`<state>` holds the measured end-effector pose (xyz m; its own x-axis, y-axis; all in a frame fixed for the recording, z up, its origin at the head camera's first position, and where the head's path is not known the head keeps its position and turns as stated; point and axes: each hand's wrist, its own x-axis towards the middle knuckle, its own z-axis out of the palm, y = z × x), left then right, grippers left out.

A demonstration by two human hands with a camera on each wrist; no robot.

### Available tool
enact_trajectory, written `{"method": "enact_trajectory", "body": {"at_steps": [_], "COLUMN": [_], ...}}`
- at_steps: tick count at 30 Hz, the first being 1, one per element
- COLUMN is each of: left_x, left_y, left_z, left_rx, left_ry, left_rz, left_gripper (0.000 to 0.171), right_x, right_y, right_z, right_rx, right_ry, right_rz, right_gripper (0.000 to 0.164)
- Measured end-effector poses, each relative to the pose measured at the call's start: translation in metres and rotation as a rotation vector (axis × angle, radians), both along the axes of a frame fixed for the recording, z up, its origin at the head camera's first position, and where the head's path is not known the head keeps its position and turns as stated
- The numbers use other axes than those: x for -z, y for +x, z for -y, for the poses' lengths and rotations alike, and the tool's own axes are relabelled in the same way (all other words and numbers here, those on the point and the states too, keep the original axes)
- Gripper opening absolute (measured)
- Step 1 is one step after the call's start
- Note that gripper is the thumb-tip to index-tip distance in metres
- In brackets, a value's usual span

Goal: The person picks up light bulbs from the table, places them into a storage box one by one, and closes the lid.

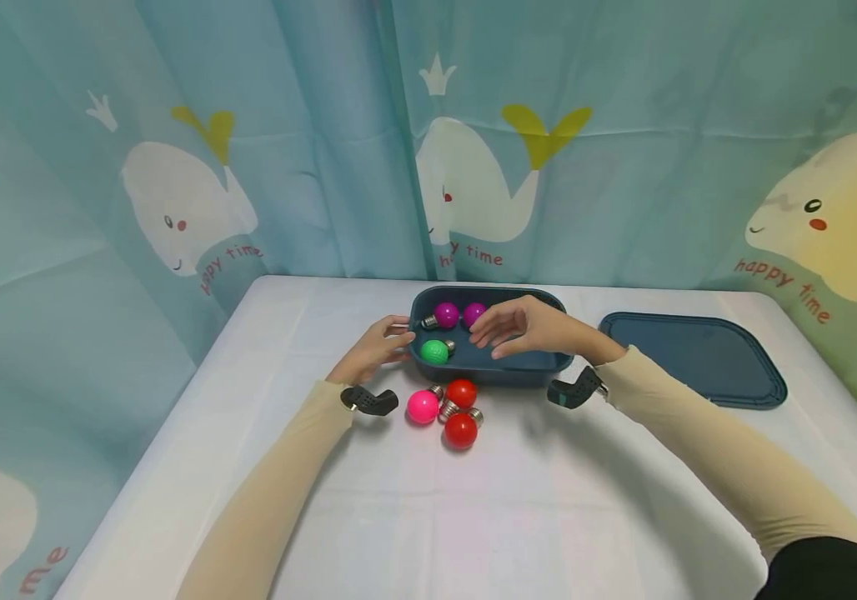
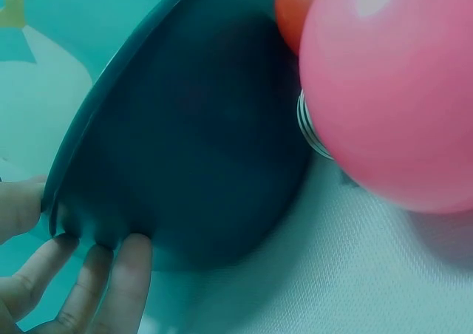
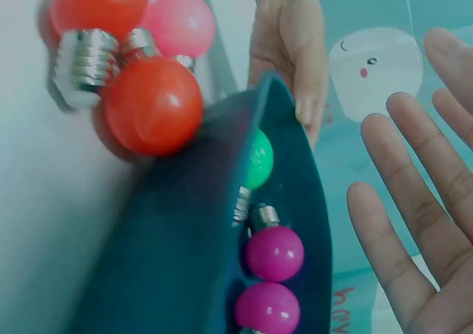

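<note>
My left hand point(image 1: 376, 350) holds the left end of a dark blue oval box point(image 1: 496, 375), its thumb over the rim and its fingers point(image 2: 129, 275) against the outer wall in the left wrist view. Inside lie a green light bulb point(image 1: 433, 352) and two purple light bulbs point(image 3: 275, 253). Above the box's right half hovers my right hand point(image 1: 529, 327), fingers spread loosely and nothing in them. In front of the box, a pink light bulb point(image 1: 422, 407) and two red light bulbs point(image 1: 461, 431) lie clustered on the cloth, their metal screw bases close together.
A dark blue lid or tray point(image 1: 699, 358) with rounded corners lies flat at the right of the white-covered table point(image 1: 398, 533). Behind the table hangs a teal curtain point(image 1: 338, 200) printed with whales. Each wrist wears a black strap point(image 1: 370, 402).
</note>
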<state>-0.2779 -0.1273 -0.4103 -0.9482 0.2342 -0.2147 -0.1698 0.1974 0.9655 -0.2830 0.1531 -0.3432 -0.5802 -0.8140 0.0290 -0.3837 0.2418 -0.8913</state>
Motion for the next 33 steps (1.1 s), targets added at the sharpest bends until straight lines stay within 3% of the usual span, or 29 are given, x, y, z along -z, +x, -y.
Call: {"method": "enact_trajectory", "body": {"at_steps": [15,21,33], "left_x": [0.001,0.001,0.002], "left_y": [0.0,-0.001,-0.002], "left_z": [0.003,0.002,0.001], "left_rx": [0.008,0.012,0.017], "left_ry": [0.013,0.017,0.007], "left_rz": [0.001,-0.003,-0.005], "left_gripper": [0.047,0.047,0.047], "right_x": [0.035,0.051,0.069], "right_y": [0.036,0.043,0.049], "right_z": [0.001,0.002,0.004], "right_rx": [-0.045,-0.049,-0.053], "right_ry": [-0.091,-0.101,-0.084], "right_rz": [0.059,0.089,0.026], "right_gripper": [0.043,0.041,0.038]}}
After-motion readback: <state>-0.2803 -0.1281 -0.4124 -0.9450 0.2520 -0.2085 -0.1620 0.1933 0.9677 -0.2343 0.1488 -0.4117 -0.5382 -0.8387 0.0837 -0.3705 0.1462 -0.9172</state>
